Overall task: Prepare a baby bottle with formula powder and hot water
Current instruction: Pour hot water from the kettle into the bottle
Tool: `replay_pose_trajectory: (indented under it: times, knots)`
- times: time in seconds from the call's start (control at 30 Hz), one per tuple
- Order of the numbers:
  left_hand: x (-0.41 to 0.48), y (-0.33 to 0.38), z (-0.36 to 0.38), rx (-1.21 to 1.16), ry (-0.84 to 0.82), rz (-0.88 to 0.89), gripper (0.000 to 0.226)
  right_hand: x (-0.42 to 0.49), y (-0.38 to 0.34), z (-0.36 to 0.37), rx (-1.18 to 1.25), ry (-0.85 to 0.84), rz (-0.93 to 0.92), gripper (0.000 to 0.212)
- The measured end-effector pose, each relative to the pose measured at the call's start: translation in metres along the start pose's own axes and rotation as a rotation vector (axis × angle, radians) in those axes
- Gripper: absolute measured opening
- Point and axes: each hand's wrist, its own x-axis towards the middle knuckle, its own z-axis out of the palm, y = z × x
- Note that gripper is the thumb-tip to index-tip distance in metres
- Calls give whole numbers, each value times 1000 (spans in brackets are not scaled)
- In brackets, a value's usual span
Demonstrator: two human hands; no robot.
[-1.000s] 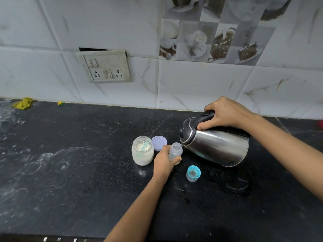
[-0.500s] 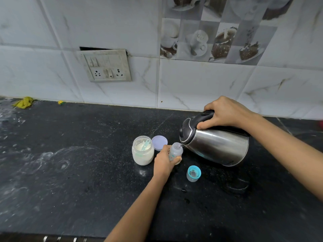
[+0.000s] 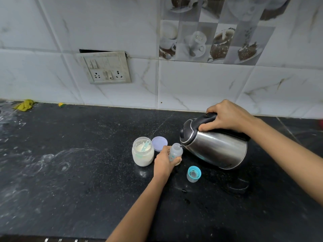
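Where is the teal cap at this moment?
Head view: the cap stands alone on the counter, right of centre, just near-right of the bottle that the left hand holds, in front of the tilted kettle.

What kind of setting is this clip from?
Most likely a home kitchen: black stone counter, tiled wall with coffee-cup picture tiles, a socket panel, and a steel kettle tipped at a baby bottle.

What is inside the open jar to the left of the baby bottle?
The jar holds white formula powder, and a teal scoop lies on top of it. Whatever may be under the powder is covered and cannot be seen.
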Motion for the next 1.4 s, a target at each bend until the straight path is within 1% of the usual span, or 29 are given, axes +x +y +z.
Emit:
replay_pose_trajectory:
  times: [0.1,0.27,0.37,0.47,0.6,0.83,0.9,1.03,1.27,1.33,1.4]
  knots:
    - [0,1,0,0,2,0,50,-7,6,5,79,14,29,57]
    - [-1,2,0,4,7,1,47,-20,12,12,167,49,61,46]
    - [-1,2,0,0,11,0,46,-23,19,18,206,74,83,45]
    - [-1,4,-1,4,10,3,47,-29,31,22,311,126,118,40]
    - [-2,5,0,17,12,-3,47,-41,55,35,479,272,153,29]
    - [-1,5,1,27,11,-12,46,-72,100,70,636,579,200,27]
    - [-1,6,0,39,6,-13,46,-81,110,78,663,643,199,28]
    - [0,7,-1,46,0,-22,47,-97,123,87,756,696,261,19]
    - [-1,8,0,25,15,-32,44,-122,132,103,874,781,395,43]
    - [-2,9,0,21,13,-28,43,-130,135,112,911,800,440,44]
    - [-3,10,-1,17,14,-27,43,-133,136,116,945,790,457,40]
